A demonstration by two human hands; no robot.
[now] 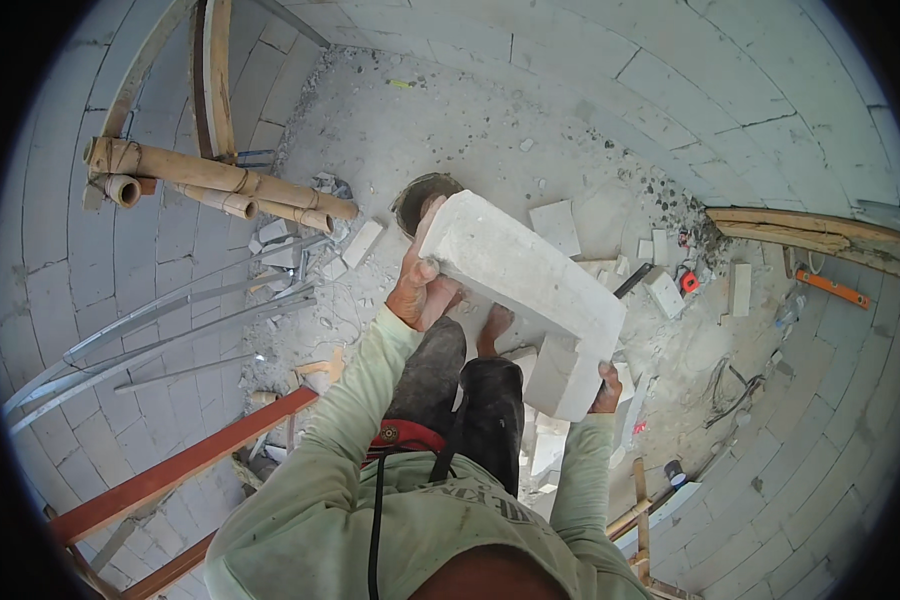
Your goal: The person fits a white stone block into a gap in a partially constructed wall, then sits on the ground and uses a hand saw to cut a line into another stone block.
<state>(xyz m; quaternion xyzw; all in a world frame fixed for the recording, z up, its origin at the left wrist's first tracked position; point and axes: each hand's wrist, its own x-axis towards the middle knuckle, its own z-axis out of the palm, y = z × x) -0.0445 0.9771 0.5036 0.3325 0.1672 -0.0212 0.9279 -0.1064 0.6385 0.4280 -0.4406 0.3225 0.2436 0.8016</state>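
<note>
I hold a large pale aerated concrete block (520, 255) in front of my legs, tilted from upper left to lower right. My left hand (422, 290) is closed around its left end, with the thumb on the near side. At the lower right end, my right hand (607, 388) grips the edge, its fingers partly hidden behind the block. That end looks stepped, and I cannot tell whether the lower part (555, 375) belongs to the same block. Just beyond my left hand stands a round bucket (407, 207), partly covered by the block.
Bamboo poles (220, 175) and metal profiles (170, 310) lean at the left, above a red beam (190, 465). Loose blocks (555, 228) and rubble lie on the dusty floor. At the right are a red tape measure (689, 282), an orange spirit level (832, 288) and a timber plank (805, 235).
</note>
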